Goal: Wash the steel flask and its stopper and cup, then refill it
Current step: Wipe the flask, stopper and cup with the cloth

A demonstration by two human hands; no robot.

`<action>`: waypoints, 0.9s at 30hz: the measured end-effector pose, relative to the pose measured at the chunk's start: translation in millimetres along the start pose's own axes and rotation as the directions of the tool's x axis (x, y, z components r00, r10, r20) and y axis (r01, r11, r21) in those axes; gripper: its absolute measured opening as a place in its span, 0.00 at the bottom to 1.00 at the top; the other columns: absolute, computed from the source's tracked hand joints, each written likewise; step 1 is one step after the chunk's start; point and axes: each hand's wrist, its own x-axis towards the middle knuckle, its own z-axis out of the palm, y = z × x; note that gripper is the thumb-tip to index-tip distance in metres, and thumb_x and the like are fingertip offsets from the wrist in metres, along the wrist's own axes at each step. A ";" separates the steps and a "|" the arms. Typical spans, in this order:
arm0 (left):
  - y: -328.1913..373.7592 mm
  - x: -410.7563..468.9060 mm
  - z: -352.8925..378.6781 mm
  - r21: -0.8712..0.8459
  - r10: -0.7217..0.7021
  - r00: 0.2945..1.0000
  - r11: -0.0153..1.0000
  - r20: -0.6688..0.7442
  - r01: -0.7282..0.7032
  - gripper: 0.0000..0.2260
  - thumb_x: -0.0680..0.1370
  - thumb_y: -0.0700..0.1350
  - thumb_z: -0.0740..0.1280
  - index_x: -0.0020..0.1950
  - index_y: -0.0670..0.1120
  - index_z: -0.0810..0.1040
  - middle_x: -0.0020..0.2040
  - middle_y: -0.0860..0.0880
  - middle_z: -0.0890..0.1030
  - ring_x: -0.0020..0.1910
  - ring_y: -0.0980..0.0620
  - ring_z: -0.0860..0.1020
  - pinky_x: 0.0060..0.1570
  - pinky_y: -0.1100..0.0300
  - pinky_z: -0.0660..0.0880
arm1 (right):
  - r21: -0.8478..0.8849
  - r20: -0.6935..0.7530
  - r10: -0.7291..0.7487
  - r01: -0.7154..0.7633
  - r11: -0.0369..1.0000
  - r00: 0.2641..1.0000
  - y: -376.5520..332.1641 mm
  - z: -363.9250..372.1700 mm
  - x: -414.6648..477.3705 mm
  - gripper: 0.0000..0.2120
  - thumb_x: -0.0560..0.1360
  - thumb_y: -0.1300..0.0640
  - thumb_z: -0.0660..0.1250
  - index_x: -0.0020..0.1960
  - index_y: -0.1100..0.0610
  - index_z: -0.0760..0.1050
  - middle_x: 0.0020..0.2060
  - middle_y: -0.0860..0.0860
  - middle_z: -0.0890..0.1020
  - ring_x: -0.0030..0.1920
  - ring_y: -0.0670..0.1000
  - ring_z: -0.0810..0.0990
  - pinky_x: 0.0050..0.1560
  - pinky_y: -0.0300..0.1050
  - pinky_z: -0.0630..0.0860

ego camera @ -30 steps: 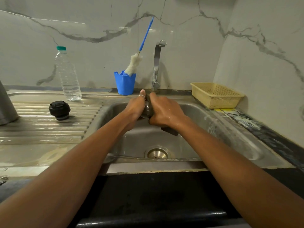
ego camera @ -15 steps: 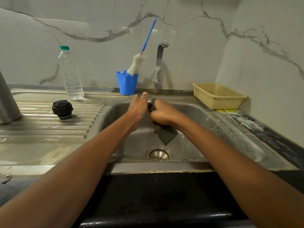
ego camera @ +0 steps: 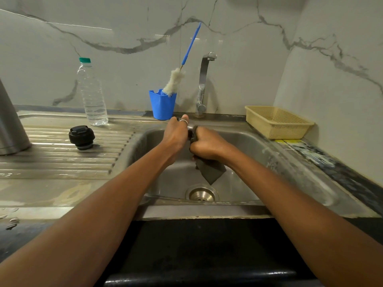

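- Head view shows the right hand (ego camera: 208,145) fisted round a dark scrubbing cloth (ego camera: 212,172). The cloth's loose corner hangs below the fist, over the basin of the sink (ego camera: 290,160).
- The left hand (ego camera: 176,135) touches the right and is curled round a small item. Only a sliver of it shows between the hands. We judge it to be the cup (ego camera: 190,133) but cannot confirm this.
- Both forearms reach forward and converge over the back half of the basin, beyond the drain (ego camera: 202,193).
- The step in hand, in our judgement, is scrubbing the cup. We see no water running from the tap (ego camera: 204,79).
- The next move calls for a rinse under the tap, then setting the cup on the drainboard (ego camera: 62,160).
- The stopper (ego camera: 81,137) stands on the drainboard ribs, well apart to the left.
- The steel flask (ego camera: 10,121) stands at the left frame edge, only partly in view.
- A water bottle (ego camera: 92,94) stands by the wall, and we presume it is for the refill. A bottle brush (ego camera: 174,81) leans in a blue holder (ego camera: 162,105).
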 end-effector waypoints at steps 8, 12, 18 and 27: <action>0.6 -3.6 5.1 0.034 -0.010 0.985 0.999 0.170 0.004 0.12 0.87 0.52 0.55 0.50 0.49 0.72 0.48 0.49 0.78 0.44 0.55 0.74 0.48 0.57 0.69 | -0.028 -0.130 0.036 -0.040 0.999 0.991 6.1 -14.0 -0.6 0.06 0.75 0.61 0.67 0.51 0.62 0.77 0.44 0.59 0.84 0.45 0.59 0.84 0.52 0.59 0.82; 1.8 -4.6 5.5 0.011 -0.017 0.991 1.000 0.135 0.016 0.15 0.86 0.53 0.56 0.61 0.44 0.75 0.53 0.47 0.79 0.50 0.52 0.77 0.61 0.53 0.72 | -0.013 -0.070 0.046 -0.047 0.999 0.996 0.8 -8.3 -6.1 0.03 0.77 0.59 0.66 0.47 0.58 0.78 0.45 0.58 0.84 0.48 0.59 0.84 0.54 0.59 0.81; 1.9 5.6 -4.9 -0.118 -0.065 0.997 0.991 -0.042 0.060 0.11 0.86 0.51 0.57 0.47 0.49 0.72 0.43 0.48 0.75 0.46 0.49 0.74 0.56 0.49 0.75 | -0.127 -0.085 -0.055 0.044 0.991 0.995 -11.5 -4.4 -5.8 0.11 0.77 0.62 0.65 0.37 0.54 0.67 0.34 0.50 0.74 0.41 0.54 0.77 0.37 0.44 0.73; 3.1 3.5 4.6 -0.034 0.010 1.000 0.999 0.024 -0.009 0.11 0.86 0.51 0.57 0.50 0.48 0.73 0.48 0.47 0.76 0.48 0.51 0.74 0.53 0.53 0.72 | -0.129 -0.016 0.011 -0.013 0.992 1.000 -2.4 -5.8 -8.6 0.06 0.77 0.62 0.64 0.44 0.53 0.72 0.41 0.53 0.80 0.49 0.58 0.82 0.54 0.54 0.81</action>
